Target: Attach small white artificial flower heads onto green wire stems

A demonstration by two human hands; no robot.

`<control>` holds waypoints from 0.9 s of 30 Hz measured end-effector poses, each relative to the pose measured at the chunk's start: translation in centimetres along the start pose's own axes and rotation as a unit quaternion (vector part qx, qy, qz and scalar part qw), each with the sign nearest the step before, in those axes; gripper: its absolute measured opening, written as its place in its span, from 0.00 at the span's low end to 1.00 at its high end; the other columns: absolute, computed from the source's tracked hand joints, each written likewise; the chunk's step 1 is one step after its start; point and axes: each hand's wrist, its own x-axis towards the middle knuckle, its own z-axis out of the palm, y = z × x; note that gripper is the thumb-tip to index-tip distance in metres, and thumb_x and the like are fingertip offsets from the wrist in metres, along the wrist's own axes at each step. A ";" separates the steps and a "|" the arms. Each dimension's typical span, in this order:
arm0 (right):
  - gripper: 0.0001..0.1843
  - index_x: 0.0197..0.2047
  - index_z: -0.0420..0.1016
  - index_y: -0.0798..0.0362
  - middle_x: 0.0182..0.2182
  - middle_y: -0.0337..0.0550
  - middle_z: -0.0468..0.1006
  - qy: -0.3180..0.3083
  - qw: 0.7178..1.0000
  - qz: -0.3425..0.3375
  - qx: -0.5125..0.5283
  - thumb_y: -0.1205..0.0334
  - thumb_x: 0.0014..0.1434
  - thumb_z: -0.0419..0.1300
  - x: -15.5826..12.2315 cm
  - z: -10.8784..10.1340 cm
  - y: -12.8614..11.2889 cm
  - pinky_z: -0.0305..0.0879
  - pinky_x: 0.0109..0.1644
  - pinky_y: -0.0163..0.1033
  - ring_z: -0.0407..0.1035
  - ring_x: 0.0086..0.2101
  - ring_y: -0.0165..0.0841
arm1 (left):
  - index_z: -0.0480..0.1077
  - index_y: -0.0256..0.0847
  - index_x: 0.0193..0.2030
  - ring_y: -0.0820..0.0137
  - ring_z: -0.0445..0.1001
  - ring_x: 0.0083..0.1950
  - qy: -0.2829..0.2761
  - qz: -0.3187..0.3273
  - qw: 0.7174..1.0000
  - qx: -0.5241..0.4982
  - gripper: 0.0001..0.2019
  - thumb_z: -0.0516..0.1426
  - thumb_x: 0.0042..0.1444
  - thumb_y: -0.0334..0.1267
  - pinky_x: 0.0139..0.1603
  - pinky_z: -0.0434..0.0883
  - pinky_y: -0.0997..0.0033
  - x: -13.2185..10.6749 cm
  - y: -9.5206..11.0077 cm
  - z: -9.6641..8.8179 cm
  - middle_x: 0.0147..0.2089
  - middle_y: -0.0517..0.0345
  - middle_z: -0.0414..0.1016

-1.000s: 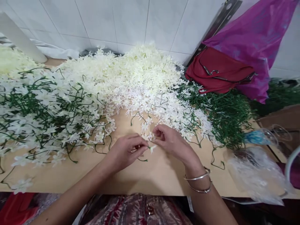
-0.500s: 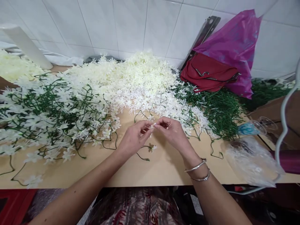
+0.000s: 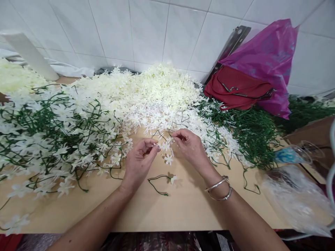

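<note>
My left hand (image 3: 141,162) is closed, thumb and forefinger pinching a small white artificial flower piece (image 3: 156,146). A short gap to the right, my right hand (image 3: 190,148) is also in a pinch, its fingertips beside white petals and a thin green stem; what it grips is too small to make out. Between the hands lie loose white flowers (image 3: 168,159) on the table. Just below them rests a curved green plastic stem (image 3: 157,191) with a white bloom at one end.
A big heap of white flowers on green stems (image 3: 65,129) spreads at left. Cream blossoms (image 3: 162,82) pile along the tiled wall. Green stems (image 3: 251,132), a red bag (image 3: 235,87), a purple plastic bag (image 3: 277,59) and a clear bag (image 3: 295,195) are at right.
My hands, together half a second ago, have come apart; the left has moved left and down with a small white flower piece. The view has shifted slightly.
</note>
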 end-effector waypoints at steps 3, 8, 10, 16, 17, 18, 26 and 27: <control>0.09 0.39 0.80 0.49 0.37 0.45 0.81 0.017 0.999 -0.030 -0.003 0.68 0.64 0.58 -0.4 0.6 0.1 0.69 0.45 0.43 0.75 0.39 0.39 | 0.75 0.40 0.42 0.68 0.84 0.40 -0.002 -0.010 1.000 -0.017 0.10 0.64 0.63 0.45 0.42 0.77 0.72 0.0 0.0 0.4 0.36 0.58 0.82; 0.07 0.37 0.80 0.49 0.35 0.43 0.80 -0.036 0.999 -0.026 -0.021 0.67 0.64 0.60 -0.7 -0.4 -0.8 0.67 0.43 0.43 0.73 0.36 0.38 | 0.74 0.41 0.43 0.69 0.84 0.40 0.005 -0.006 1.000 0.000 0.10 0.63 0.65 0.45 0.42 0.76 0.73 0.1 -0.4 0.6 0.37 0.58 0.81; 0.03 0.36 0.79 0.48 0.34 0.41 0.79 -0.077 0.997 0.006 -0.027 0.65 0.62 0.64 -0.9 -1.1 -1.0 0.65 0.40 0.42 0.71 0.34 0.36 | 0.75 0.41 0.44 0.68 0.84 0.40 -0.001 -0.003 1.000 0.006 0.10 0.63 0.66 0.45 0.42 0.77 0.73 0.1 -0.6 0.6 0.38 0.58 0.82; 0.06 0.32 0.78 0.49 0.33 0.39 0.77 -0.149 0.985 0.040 -0.077 0.70 0.56 0.65 -1.9 -1.7 -0.3 0.59 0.35 0.39 0.68 0.31 0.32 | 0.79 0.41 0.46 0.65 0.86 0.40 0.002 -0.019 0.999 0.037 0.14 0.62 0.66 0.50 0.43 0.78 0.71 0.1 -1.0 0.7 0.37 0.57 0.84; 0.07 0.31 0.77 0.49 0.32 0.39 0.77 -0.146 0.986 0.040 -0.074 0.71 0.57 0.64 -1.9 -1.7 -0.1 0.59 0.35 0.39 0.67 0.30 0.32 | 0.79 0.41 0.46 0.65 0.86 0.41 0.003 -0.022 0.999 0.039 0.15 0.62 0.66 0.51 0.42 0.78 0.71 0.1 -1.0 0.7 0.36 0.57 0.84; 0.07 0.31 0.77 0.49 0.31 0.38 0.77 -0.137 0.988 0.045 -0.062 0.71 0.58 0.64 -1.8 -1.7 0.0 0.59 0.35 0.39 0.67 0.30 0.32 | 0.79 0.41 0.45 0.64 0.86 0.40 0.006 -0.024 0.999 0.039 0.15 0.62 0.66 0.51 0.42 0.79 0.71 0.1 -0.9 0.8 0.36 0.57 0.84; 0.03 0.36 0.79 0.48 0.35 0.42 0.83 0.014 0.984 0.036 0.174 0.61 0.61 0.68 -2.2 -0.7 -2.8 0.68 0.45 0.44 0.73 0.36 0.37 | 0.82 0.41 0.42 0.64 0.87 0.40 0.010 -0.037 0.999 -0.009 0.16 0.63 0.64 0.53 0.43 0.81 0.69 0.2 -0.2 0.9 0.35 0.58 0.86; 0.02 0.36 0.80 0.48 0.36 0.43 0.83 0.013 0.982 0.030 0.188 0.62 0.62 0.68 -2.4 -0.4 -3.2 0.68 0.47 0.45 0.74 0.38 0.38 | 0.82 0.41 0.41 0.64 0.87 0.39 0.008 -0.035 0.999 -0.013 0.16 0.63 0.64 0.53 0.43 0.82 0.69 0.2 -0.2 0.8 0.35 0.58 0.86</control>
